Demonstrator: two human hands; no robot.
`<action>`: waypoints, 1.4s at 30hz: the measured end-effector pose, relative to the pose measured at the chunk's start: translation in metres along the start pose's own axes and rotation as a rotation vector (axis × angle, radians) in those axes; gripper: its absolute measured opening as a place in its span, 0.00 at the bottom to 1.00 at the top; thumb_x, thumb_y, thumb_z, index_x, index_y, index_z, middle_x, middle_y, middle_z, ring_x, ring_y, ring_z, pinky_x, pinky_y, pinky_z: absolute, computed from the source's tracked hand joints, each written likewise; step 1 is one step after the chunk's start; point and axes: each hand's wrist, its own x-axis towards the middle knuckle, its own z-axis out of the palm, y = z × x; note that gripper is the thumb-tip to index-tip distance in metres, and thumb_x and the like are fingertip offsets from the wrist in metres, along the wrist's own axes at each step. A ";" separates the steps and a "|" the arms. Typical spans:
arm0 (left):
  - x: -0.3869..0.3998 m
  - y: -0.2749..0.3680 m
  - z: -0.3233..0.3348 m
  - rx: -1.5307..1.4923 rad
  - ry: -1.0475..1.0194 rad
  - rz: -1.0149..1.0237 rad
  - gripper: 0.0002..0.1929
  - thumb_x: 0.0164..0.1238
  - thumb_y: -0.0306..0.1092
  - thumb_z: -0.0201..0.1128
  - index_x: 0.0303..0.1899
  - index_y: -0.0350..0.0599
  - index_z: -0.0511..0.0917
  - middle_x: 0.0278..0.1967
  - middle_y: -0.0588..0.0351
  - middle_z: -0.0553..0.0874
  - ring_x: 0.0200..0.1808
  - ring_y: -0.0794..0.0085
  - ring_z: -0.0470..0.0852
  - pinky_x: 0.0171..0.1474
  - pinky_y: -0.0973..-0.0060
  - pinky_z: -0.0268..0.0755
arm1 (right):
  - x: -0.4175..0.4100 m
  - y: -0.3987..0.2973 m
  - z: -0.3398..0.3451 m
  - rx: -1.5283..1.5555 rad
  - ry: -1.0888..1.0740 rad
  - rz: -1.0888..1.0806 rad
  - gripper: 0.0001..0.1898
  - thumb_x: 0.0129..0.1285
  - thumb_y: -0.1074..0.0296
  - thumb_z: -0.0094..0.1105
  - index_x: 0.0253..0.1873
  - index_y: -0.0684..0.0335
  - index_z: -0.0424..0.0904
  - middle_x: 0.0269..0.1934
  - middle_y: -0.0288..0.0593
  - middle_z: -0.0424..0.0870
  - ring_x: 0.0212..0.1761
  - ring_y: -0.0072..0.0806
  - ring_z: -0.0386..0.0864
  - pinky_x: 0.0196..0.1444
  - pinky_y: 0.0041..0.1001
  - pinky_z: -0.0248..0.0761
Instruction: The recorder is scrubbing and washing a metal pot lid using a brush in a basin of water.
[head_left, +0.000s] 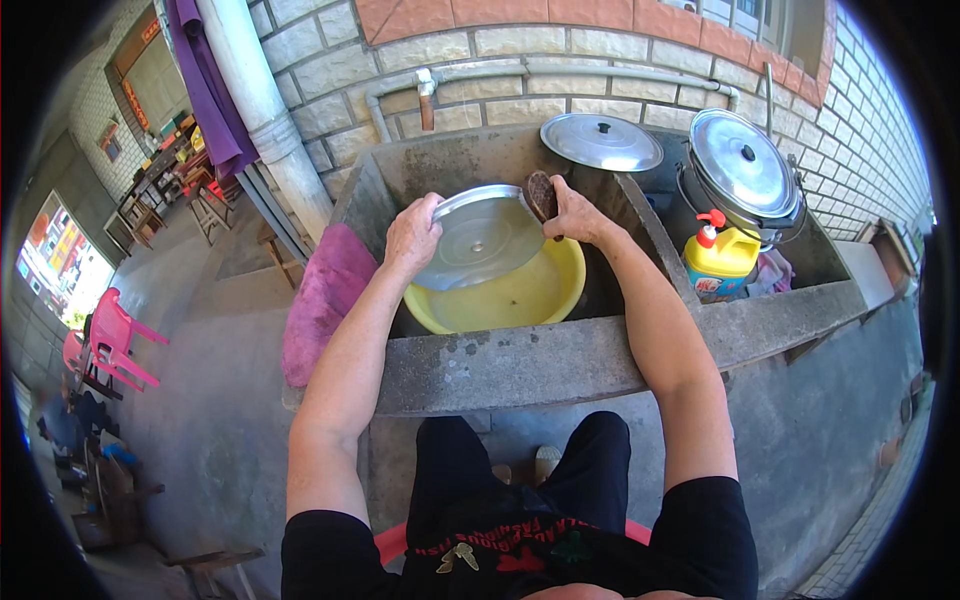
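My left hand grips the left rim of a round metal pot lid, which is tilted over a yellow plastic basin. A small screw or rivet shows at the lid's middle. In my right hand is a brown oval scrubber, held against the lid's upper right rim. Whether it is a brush or a fibre pad I cannot tell. Liquid, yellowish in the basin, lies under the lid with a small dark speck in it. The basin sits inside the left compartment of a concrete sink.
A second metal lid rests at the back of the divider. On the right are a lidded metal pot, a yellow pump bottle and a cloth. A pink towel drapes the sink's left edge. A tap projects from the wall pipe.
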 end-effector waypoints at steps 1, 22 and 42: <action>-0.001 0.000 0.000 -0.001 -0.010 -0.022 0.16 0.60 0.24 0.58 0.50 0.49 0.76 0.44 0.46 0.84 0.50 0.46 0.83 0.51 0.53 0.75 | -0.001 -0.004 -0.002 -0.024 -0.016 0.008 0.37 0.40 0.67 0.72 0.59 0.66 0.64 0.41 0.58 0.82 0.46 0.47 0.83 0.50 0.37 0.75; 0.005 -0.045 0.021 -0.051 0.027 -0.518 0.25 0.68 0.35 0.65 0.65 0.57 0.70 0.56 0.42 0.75 0.54 0.46 0.80 0.57 0.53 0.74 | -0.014 -0.049 -0.002 0.521 -0.494 -0.070 0.43 0.45 0.58 0.68 0.69 0.68 0.66 0.54 0.48 0.80 0.55 0.32 0.77 0.62 0.30 0.70; 0.005 -0.031 0.012 -0.930 -0.127 -0.470 0.19 0.57 0.21 0.69 0.52 0.37 0.80 0.45 0.51 0.87 0.47 0.67 0.85 0.53 0.68 0.76 | -0.015 -0.020 0.093 -0.452 -0.754 -0.035 0.36 0.46 0.59 0.76 0.61 0.64 0.71 0.49 0.54 0.85 0.53 0.47 0.83 0.52 0.39 0.76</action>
